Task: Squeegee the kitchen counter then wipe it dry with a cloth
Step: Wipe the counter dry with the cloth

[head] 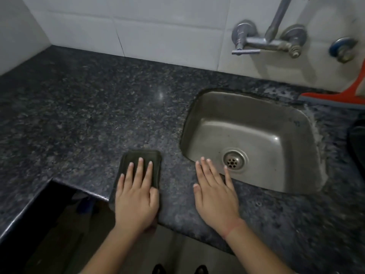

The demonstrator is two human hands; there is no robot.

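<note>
1. Speckled dark granite counter (83, 107) meets white tiles; steel sink (199, 125) sits right
2. Left hand (137, 196) lies flat, fingers spread, on folded dark cloth (142, 155) at the counter's front edge
3. Right hand (215, 194) rests open, empty, fingertips over the sink rim
4. Red squeegee (335, 97) behind the sink – cut off by the frame edge

Dark folded cloth (141, 165) flat on speckled counter (79, 107).

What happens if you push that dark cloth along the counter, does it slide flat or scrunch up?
The cloth looks folded into a thick pad, so it would probably slide flat while the left hand presses on it. Pushed by one edge alone, it might bunch, since it looks soft. It hangs slightly past the counter edge, so it would likely droop if lifted.
</note>
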